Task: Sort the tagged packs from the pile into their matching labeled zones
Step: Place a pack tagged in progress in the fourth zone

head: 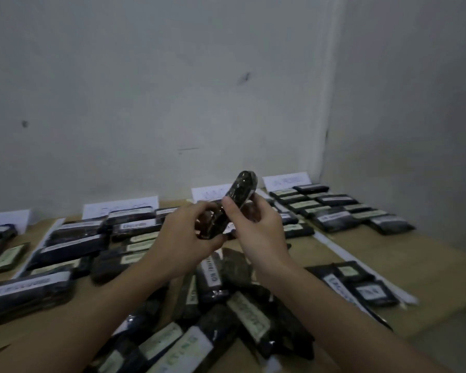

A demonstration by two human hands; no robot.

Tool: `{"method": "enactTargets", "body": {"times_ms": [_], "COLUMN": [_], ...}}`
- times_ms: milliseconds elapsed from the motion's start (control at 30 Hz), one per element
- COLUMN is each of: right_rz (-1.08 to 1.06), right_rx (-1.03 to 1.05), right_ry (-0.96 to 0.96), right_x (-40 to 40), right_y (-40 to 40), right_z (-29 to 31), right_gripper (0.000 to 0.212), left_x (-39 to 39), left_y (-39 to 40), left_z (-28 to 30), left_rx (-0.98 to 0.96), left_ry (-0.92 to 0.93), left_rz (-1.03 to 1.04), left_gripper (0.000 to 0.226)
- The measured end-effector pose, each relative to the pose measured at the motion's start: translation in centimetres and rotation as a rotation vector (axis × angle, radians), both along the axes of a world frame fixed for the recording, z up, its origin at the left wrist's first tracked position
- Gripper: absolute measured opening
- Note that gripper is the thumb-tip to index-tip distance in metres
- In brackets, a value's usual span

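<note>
Nearest, the unsorted pile [213,305] of dark tagged packs lies between both forearms on the cardboard tabletop [361,265]. Above it, the left hand [183,235] curls its fingers round the lower end of one held pack [233,204], while the right hand [256,227] pinches its middle. Its long axis tilts up and away toward the white zone labels [287,180] by the wall; the tag looks turned from view, so reading it likely comes first.

The dark, glossy plastic-wrapped pack [236,204] is catching light on its smooth film; its white paper tag [230,227] is looking matt, the tan wooden counter [361,254] is showing a dull finish, and the white paper zone signs [287,180] are looking matt
</note>
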State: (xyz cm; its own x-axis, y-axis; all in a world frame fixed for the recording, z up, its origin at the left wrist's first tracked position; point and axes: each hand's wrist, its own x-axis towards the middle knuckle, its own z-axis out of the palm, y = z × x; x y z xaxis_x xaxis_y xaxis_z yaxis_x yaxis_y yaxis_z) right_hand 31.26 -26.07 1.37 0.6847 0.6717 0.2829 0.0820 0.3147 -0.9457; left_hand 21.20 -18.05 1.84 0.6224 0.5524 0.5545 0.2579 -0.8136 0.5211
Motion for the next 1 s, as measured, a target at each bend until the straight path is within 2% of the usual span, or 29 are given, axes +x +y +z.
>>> {"method": "enactTargets", "body": {"times_ms": [100, 200, 333, 467, 533, 700, 800, 1000], "right_rz": [-0.029, -0.081, -0.183, -0.191, -0.179, -0.086, -0.017, 0.021], "right_rx": [0.029, 0.065, -0.039, -0.322, -0.47, -0.863, -1.021, -1.021], "right_ry": [-0.016, -0.105, -0.426, -0.854, -1.015, -1.29, -1.349, -1.31], "right_x": [3.8, 7.9, 14.6, 21.8, 24.9, 29.9, 31.5, 33.0], "right_y": [-2.7, -5.3, -7.7, -8.9, -9.1, -8.7, -8.1, -7.5], "right_z": [-0.3, -0.1, 0.2, -0.9, -2.0, -4.3, -5.6, -7.5], "right_gripper": [0.018, 0.025, 0.043, 0.056, 0.06, 0.06, 0.069, 0.072], "left_x": [4.2, 8.3, 13.5, 17.3, 18.5, 21.1, 22.0, 22.6], "left_y": [-1.6, -3.3, -4.7, -5.2, -5.4, -5.4, -5.2, -4.7], "left_z": [0.1, -0.1, -0.9, -1.8, -2.1, -3.0, -3.4, -3.9], "left_rx": [0.022, -0.005, 0.035, 0.094, 0.108, 0.105, 0.121, 0.093], "left_ry": [0.064, 0.128, 0.257, 0.476, 0.558, 0.688, 0.735, 0.729], "left_rz": [-0.115, -0.229, -0.254, -0.274, -0.294, -0.306, -0.307, -0.31], "left_gripper": [0.052, 0.057, 0.046, 0.06, 0.057, 0.061, 0.064, 0.062]}}
